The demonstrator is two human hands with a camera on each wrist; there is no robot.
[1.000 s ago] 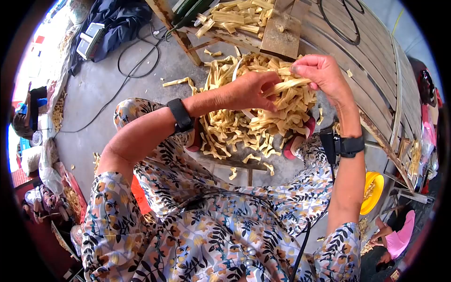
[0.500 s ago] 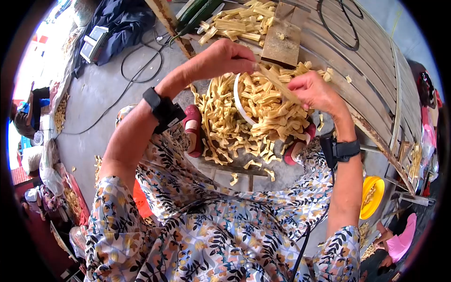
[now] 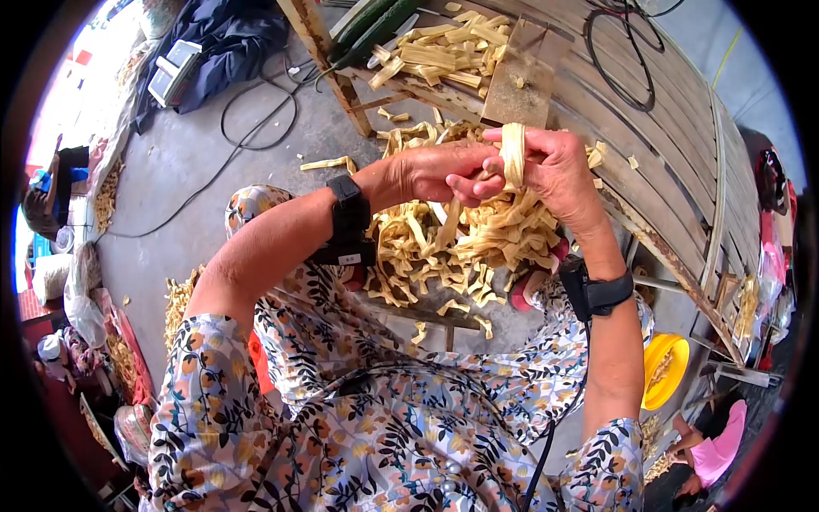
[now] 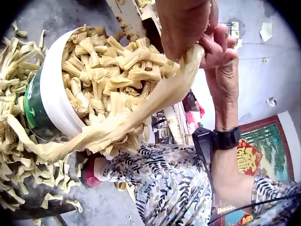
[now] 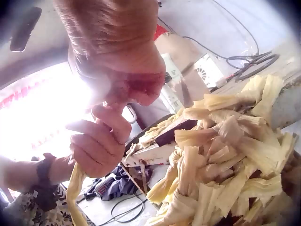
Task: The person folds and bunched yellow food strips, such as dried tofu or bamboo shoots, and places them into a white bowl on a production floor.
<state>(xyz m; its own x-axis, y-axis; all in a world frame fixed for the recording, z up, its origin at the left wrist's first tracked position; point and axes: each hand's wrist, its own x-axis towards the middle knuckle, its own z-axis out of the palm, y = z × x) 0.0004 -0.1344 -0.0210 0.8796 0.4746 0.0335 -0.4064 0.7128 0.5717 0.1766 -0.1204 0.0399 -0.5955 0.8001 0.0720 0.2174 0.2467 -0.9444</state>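
Both left hand (image 3: 452, 172) and right hand (image 3: 559, 177) grip one pale strip (image 3: 514, 155) in curled fingers (image 5: 91, 147) above a heaped bucket (image 4: 52, 87), slatted table (image 3: 661, 149) at two o'clock.

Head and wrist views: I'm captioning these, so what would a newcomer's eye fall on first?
Probably the heap of pale-yellow knotted strips in the white-rimmed green bucket. Over it, the left hand and right hand hold a flat pale-yellow strip, looped at the right hand. Next, the bright-yellow round tub at the head view's right.
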